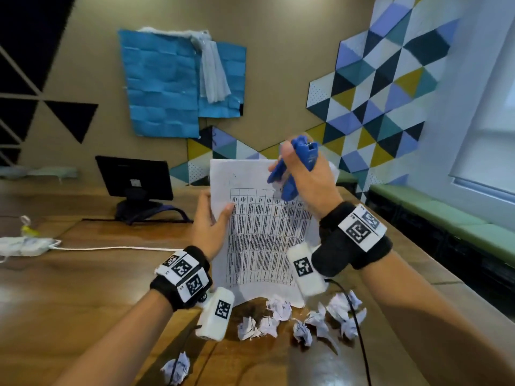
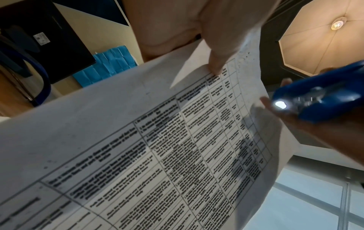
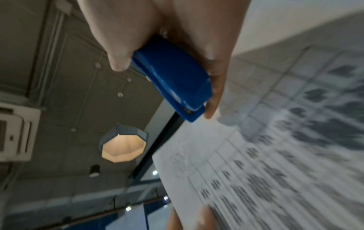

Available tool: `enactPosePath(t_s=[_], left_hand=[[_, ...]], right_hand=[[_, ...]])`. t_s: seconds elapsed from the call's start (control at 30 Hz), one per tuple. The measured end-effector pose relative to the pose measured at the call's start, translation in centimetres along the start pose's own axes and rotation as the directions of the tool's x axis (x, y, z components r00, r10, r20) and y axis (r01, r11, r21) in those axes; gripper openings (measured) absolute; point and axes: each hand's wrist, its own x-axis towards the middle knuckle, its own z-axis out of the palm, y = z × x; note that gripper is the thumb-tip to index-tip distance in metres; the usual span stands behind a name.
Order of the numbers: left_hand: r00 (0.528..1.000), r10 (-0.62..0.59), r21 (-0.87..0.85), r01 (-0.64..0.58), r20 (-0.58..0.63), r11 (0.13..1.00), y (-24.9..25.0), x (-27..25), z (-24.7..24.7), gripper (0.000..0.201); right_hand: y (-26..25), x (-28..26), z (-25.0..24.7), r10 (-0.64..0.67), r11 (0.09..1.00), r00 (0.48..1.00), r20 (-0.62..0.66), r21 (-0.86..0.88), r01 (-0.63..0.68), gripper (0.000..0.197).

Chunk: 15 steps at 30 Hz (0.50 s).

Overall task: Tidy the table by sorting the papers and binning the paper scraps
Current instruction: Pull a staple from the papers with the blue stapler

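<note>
Printed sheet (image 1: 262,232), text unreadable, right edge behind stapler-holding right hand (image 1: 309,176).

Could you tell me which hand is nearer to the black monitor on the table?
Left. The left hand, holding the printed sheet's left edge, lies closer to the monitor; the right hand, gripping the blue stapler, is farther right.

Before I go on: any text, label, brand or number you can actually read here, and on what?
None can be quoted.
Printed table on the papers: dense text, too blurred to read.
Sticker on the monitor: too small.
Square markers on the wrist bands: patterns only, no words.
Blue stapler: no brand visible.
</note>
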Motion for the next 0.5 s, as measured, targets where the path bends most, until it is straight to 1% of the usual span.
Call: enactPosePath(t_s=[0.07,0.1,0.13,0.17,0.2,0.3,0.4,0.5], left_hand=[[1.000,0.008,0.000,-0.008,0.019,1.000,0.0,0.0,-0.2,0.022],[0.999,0.012,0.001,-0.012,0.036,1.000,0.0,0.0,-0.3,0.021],[0.998,0.017,0.005,-0.017,0.054,1.000,0.1,0.0,-0.4,0.020],[0.997,0.024,0.010,-0.025,0.067,1.000,0.2,0.0,-0.5,0.018],[0.997,0.032,0.018,-0.033,0.077,0.999,0.2,0.0,-0.6,0.017],[0.994,0.038,0.027,-0.041,0.104,0.999,0.4,0.1,-0.8,0.016],[0.989,0.052,0.013,-0.054,0.140,0.998,0.7,0.2,-1.0,0.018],[0.986,0.080,-0.003,-0.081,0.143,0.997,1.0,0.6,-1.1,0.019]], right_hand=[[-0.7,1.4,0.7,-0.031,0.992,0.997,-0.066,0.122,0.039,0.033],[-1.0,1.9,1.0,-0.046,0.984,0.995,-0.086,0.167,0.060,0.045],[-1.3,2.2,1.3,-0.066,0.980,0.993,-0.101,0.180,0.083,0.058],[-1.3,2.4,1.5,-0.089,0.977,0.990,-0.111,0.185,0.109,0.066],[-1.3,2.5,1.9,-0.111,0.975,0.987,-0.114,0.182,0.130,0.066],[-0.9,2.5,2.7,-0.159,0.976,0.984,-0.081,0.136,0.169,0.055],[-0.8,2.2,3.6,-0.207,0.978,0.978,-0.001,0.031,0.207,0.044],[-0.6,2.4,4.0,-0.234,0.968,0.972,0.040,-0.088,0.236,0.031]])
